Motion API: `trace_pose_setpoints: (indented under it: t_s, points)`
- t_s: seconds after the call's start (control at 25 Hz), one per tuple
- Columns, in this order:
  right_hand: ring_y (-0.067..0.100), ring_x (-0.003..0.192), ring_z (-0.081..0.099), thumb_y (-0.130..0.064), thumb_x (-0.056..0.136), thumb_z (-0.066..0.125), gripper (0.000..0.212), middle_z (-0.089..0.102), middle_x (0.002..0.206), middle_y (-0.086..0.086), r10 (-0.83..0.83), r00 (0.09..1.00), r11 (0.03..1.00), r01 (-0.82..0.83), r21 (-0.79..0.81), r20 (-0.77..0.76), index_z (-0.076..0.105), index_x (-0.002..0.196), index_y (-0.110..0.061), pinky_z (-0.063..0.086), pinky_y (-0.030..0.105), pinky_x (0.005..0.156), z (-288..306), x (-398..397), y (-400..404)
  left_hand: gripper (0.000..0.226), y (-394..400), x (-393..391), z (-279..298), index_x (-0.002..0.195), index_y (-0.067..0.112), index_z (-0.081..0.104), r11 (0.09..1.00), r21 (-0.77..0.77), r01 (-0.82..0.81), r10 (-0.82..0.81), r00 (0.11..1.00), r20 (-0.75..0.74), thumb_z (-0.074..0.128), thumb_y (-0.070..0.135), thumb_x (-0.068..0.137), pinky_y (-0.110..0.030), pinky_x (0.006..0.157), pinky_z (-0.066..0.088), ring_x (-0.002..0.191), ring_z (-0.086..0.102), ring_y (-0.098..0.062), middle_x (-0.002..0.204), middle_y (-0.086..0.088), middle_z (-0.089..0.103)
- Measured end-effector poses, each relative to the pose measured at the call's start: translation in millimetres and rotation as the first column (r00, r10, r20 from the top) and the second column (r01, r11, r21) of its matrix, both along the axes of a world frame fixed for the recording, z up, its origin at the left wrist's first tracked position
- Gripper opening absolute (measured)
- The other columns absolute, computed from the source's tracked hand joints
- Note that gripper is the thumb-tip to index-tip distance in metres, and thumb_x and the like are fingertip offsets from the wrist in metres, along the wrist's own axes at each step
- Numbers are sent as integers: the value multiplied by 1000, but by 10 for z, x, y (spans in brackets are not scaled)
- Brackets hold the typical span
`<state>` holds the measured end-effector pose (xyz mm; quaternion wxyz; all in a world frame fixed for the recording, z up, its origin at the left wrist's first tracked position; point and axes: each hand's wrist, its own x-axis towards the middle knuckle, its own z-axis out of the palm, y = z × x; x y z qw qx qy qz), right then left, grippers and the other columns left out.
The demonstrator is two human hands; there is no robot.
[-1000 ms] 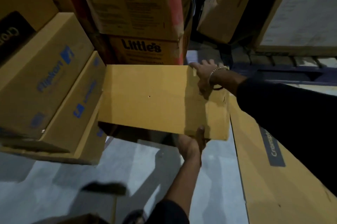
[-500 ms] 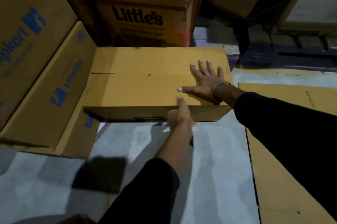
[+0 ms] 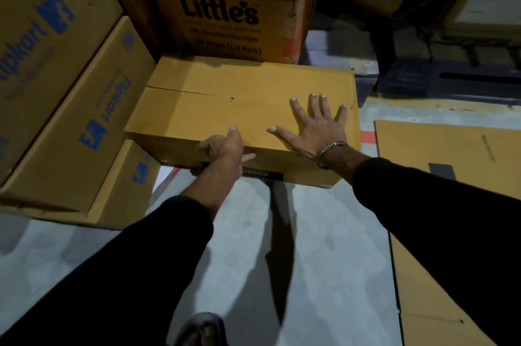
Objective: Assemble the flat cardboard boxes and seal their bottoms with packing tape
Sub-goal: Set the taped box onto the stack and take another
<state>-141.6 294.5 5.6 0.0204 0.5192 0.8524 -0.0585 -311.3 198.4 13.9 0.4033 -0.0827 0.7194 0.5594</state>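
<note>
Box: plain brown cardboard box (image 3: 225, 108) on the grey floor (image 3: 324, 233), flaps folded shut on top, seam running across the far half, open a crack at its left end; no readable print on top, a dark label strip on the near side too blurred to read.
Left hand: left hand (image 3: 222, 148) grips the box's near top edge, thumb on top, fingers curled down the front face.
Right hand: right hand (image 3: 315, 128) lies flat on the near-right part of the top, fingers spread and straight; metal bracelet (image 3: 328, 151) at the wrist.
Behind box: carton (image 3: 225, 21) touching its far side, printed "Little's", smaller lines below partly legible, "(... Pack)".
Left of box: stacked cartons (image 3: 70, 92) with blue "Flipkart" print and logo, leaning, just beside the box's left end.
Right: flat cardboard sheet (image 3: 451, 162) on the floor, small print unreadable.
Sleeves: black on both arms.
Bottom edge: dark shoe (image 3: 201, 328).
</note>
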Motion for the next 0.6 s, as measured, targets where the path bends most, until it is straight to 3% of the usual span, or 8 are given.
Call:
trace_pose_setpoints:
  t_s: [0.08, 0.16, 0.28, 0.4, 0.52, 0.6]
  points:
    - [32, 159, 2, -93, 83, -3, 97, 7, 173, 8, 14, 1000, 1000, -14, -26, 8, 0, 164, -39, 4, 69, 120, 2, 27, 24, 69, -1, -26, -17, 160, 2, 16, 992, -2, 123, -123, 992, -40, 52, 27, 108, -40, 84, 63, 108, 66, -31, 156, -18, 44]
    - [29, 160, -1, -85, 92, 1, 87, 3, 174, 6, 31, 999, 997, -29, -67, 16, -5, 164, -36, 3, 66, 122, 58, 163, -75, 57, -86, -92, -2, 154, 2, 33, 981, 16, 195, -194, 980, -32, 52, 27, 107, -38, 76, 65, 93, 67, -24, 146, -15, 56]
    - [25, 160, 1, -76, 99, 8, 82, 6, 173, 5, -15, 999, 999, 13, -50, -38, 1, 165, -29, 6, 61, 124, 391, 686, -385, 57, -229, 39, 195, 155, 11, 37, 979, 108, 172, -180, 982, 64, 54, 37, 106, -42, 77, 64, 111, 64, -27, 149, -10, 53]
    - [24, 158, 12, -68, 103, 13, 76, 16, 171, 6, -189, 969, 982, 185, -41, -159, 15, 164, -23, 17, 59, 123, 642, 1199, -864, 67, -428, 657, 416, 155, 22, 34, 988, 41, 146, -151, 975, 161, 59, 52, 100, -56, 88, 61, 125, 55, -37, 138, -2, 45]
    - [27, 155, 20, -61, 105, 28, 68, 25, 167, 8, -353, 919, 932, 329, -151, -174, 28, 159, -19, 27, 55, 117, 573, 1587, -1360, 72, -764, 1652, 232, 146, 18, 36, 886, -38, 461, -456, 884, 105, 70, 45, 89, -59, 98, 56, 124, 55, -37, 140, -7, 51]
    - [31, 154, 19, -53, 102, 49, 69, 22, 166, 11, -468, 880, 843, 418, -338, -79, 28, 157, -17, 32, 53, 114, 413, 1860, -1677, 66, -1137, 2343, 174, 146, 17, 37, 768, -75, 637, -627, 770, 119, 65, 34, 88, -39, 89, 62, 128, 56, -38, 145, -11, 53]
